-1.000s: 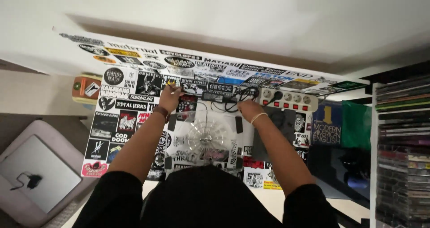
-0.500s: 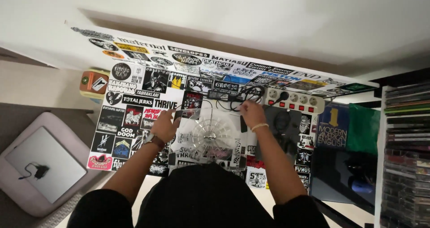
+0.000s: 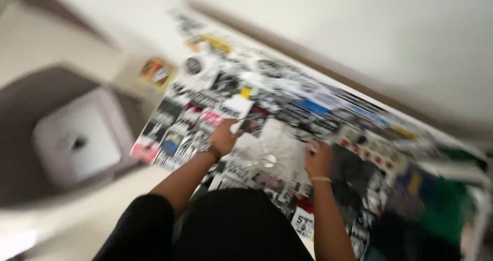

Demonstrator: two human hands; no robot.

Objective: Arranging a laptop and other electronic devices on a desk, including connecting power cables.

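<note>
Frame heavily motion-blurred, view tilted. Clear plastic fan-grille stand [image 3: 267, 156] lies flat on sticker-covered bench [image 3: 169, 122], between both hands. Left hand [image 3: 224, 136] at stand's upper-left corner, fingers curled onto edge; firm grip or mere touch, cannot tell. Right hand [image 3: 318, 159] at stand's right edge, fingers bent, closure unclear through blur. Stand's long axis runs hand to hand; both equally near. White power strip with red switches [image 3: 372, 150] just beyond right hand. Pale laptop on cushion [image 3: 84, 138] well apart, left.

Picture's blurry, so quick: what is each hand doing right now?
Left hand: at the clear stand's left edge; grip cannot be told.
Right hand: at its right edge; grip cannot be told.
</note>
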